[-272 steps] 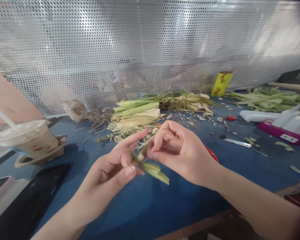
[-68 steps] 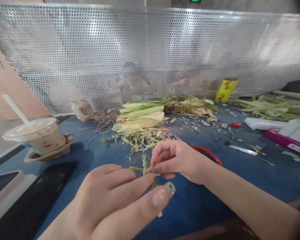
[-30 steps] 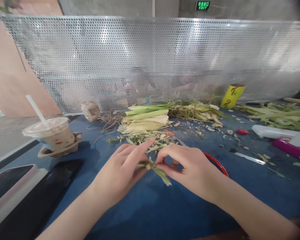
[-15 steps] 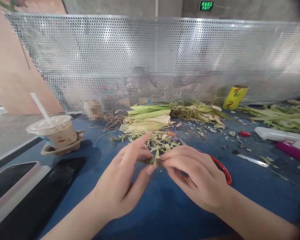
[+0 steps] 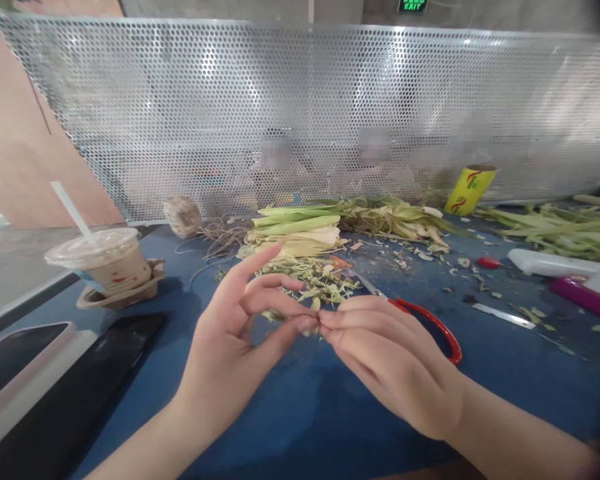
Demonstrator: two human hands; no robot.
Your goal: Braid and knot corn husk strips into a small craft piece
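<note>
My left hand pinches with thumb and middle finger, its index finger raised and stretched out. My right hand is closed, and its fingertips meet those of the left. Whatever small thing lies between the fingertips is mostly covered; only a dark sliver shows. Just beyond the fingers lies a heap of small green plant scraps. Behind that is a stack of pale green corn husks. Red-handled scissors lie partly behind my right hand.
To the left stand a lidded drink cup in a cardboard holder and a black phone-like slab. Brown twine lies near the perforated metal screen. A blade, a white-and-purple tool and a yellow tube are at right.
The small pale green piece seen between my fingertips is now hidden. My left hand's fingers have spread and lifted, and both hands' tips have come together. The view has tilted slightly down.
</note>
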